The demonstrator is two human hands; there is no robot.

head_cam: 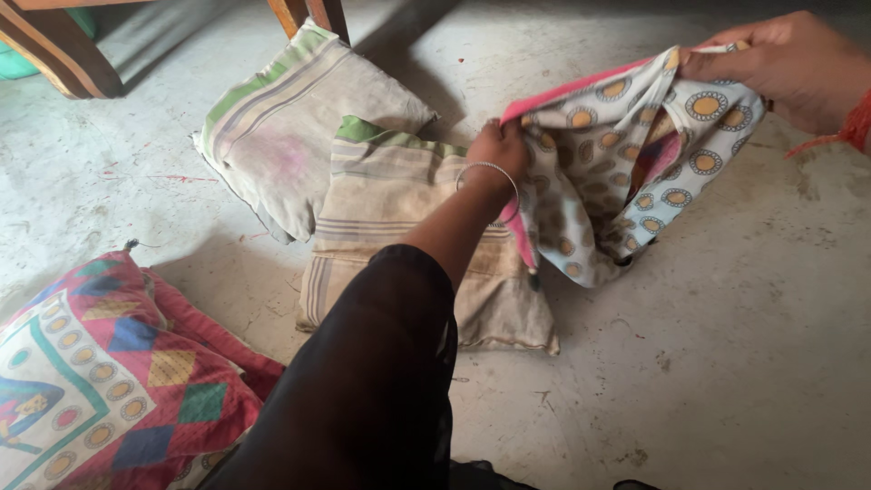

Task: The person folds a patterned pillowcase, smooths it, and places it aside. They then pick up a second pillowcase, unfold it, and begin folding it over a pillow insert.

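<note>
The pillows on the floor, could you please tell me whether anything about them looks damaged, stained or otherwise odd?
The far bare pillow has a faint pink stain near its middle, and both it and the nearer one look grubby and creased, lying overlapped and askew. Neither has a cover; the patterned cover hangs limp between the left hand and right hand.

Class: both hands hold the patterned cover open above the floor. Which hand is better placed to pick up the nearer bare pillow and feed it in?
Probably the left hand. It grips the cover directly above the nearer pillow, while the right hand holds the far corner, well away from it.
</note>
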